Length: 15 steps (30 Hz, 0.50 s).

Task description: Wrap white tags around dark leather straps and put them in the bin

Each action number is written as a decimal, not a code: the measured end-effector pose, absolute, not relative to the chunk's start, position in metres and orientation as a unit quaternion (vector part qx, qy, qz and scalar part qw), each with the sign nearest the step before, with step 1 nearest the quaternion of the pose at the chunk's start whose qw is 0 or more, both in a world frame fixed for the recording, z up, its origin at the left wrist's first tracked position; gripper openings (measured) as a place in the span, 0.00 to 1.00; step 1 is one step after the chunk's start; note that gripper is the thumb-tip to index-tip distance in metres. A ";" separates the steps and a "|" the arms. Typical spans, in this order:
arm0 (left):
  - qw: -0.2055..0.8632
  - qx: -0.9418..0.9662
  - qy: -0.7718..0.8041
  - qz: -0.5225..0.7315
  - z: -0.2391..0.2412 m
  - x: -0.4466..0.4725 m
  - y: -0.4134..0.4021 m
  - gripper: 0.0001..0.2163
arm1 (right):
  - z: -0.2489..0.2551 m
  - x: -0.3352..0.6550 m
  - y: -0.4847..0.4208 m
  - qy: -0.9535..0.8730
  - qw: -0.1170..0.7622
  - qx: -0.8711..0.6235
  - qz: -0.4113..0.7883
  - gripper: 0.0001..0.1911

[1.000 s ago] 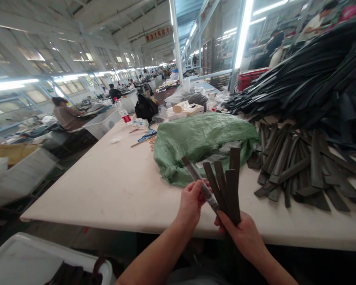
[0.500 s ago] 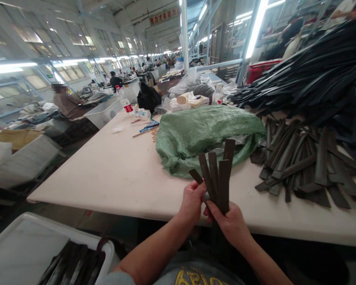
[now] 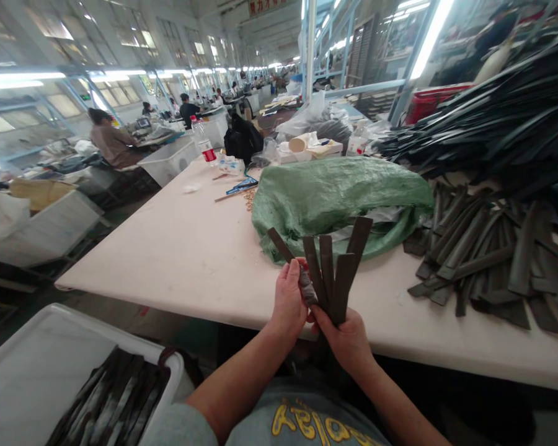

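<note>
My right hand (image 3: 346, 337) is closed around the lower part of a fan of dark strips (image 3: 341, 288), whose flat ends point up and spread apart. My left hand (image 3: 289, 297) pinches one more dark strip (image 3: 280, 243) at the left of the fan. This strip leans left, and a greyish, wrinkled stretch of it shows between my two hands. Both hands are above the table's front edge. Behind the strips lies a green woven sack (image 3: 339, 192), its opening facing me. The lower ends of the strips are hard to make out against the dark below.
On the pale table (image 3: 167, 260), a heap of dark strips (image 3: 488, 254) lies right, below a large pile of long black strips (image 3: 502, 124). A white bin (image 3: 23, 371) with more strips stands lower left. Farther back are a bottle (image 3: 204, 142) and a black bag (image 3: 242, 139). People sit beyond.
The left strip has come up and away from the others, with more of its length showing. My left hand has shifted slightly left. The fan has spread wider, and the view has turned a little.
</note>
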<state>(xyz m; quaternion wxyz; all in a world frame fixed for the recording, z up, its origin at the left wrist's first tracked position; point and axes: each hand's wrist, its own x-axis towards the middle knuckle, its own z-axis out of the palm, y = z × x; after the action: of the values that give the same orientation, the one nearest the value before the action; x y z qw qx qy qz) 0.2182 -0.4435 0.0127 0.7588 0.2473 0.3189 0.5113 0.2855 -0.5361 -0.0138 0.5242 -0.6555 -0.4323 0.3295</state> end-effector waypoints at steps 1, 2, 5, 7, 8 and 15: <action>0.761 0.244 0.326 0.505 0.012 0.218 -0.446 0.21 | -0.014 0.285 -0.536 -0.436 0.527 -0.655 0.322 0.19; 0.765 0.242 0.331 0.497 0.012 0.218 -0.449 0.22 | -0.015 0.285 -0.536 -0.438 0.529 -0.655 0.315 0.18; 0.771 0.259 0.342 0.471 0.014 0.214 -0.457 0.22 | -0.016 0.286 -0.535 -0.432 0.536 -0.658 0.304 0.18; 0.769 0.285 0.345 0.457 0.014 0.211 -0.463 0.22 | -0.016 0.284 -0.532 -0.424 0.543 -0.659 0.302 0.18; 0.764 0.295 0.346 0.457 0.013 0.209 -0.465 0.22 | -0.016 0.283 -0.530 -0.422 0.546 -0.656 0.305 0.19; 0.682 0.354 0.340 0.542 0.037 0.148 -0.439 0.21 | -0.004 0.299 -0.539 -0.383 0.526 -0.666 0.366 0.26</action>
<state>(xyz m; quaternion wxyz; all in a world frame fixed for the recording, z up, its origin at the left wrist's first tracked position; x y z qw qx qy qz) 0.1476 -0.4388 0.0371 0.6821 0.3536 0.3404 0.5421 0.2988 -0.5386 -0.0040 0.5255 -0.6657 -0.3830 0.3661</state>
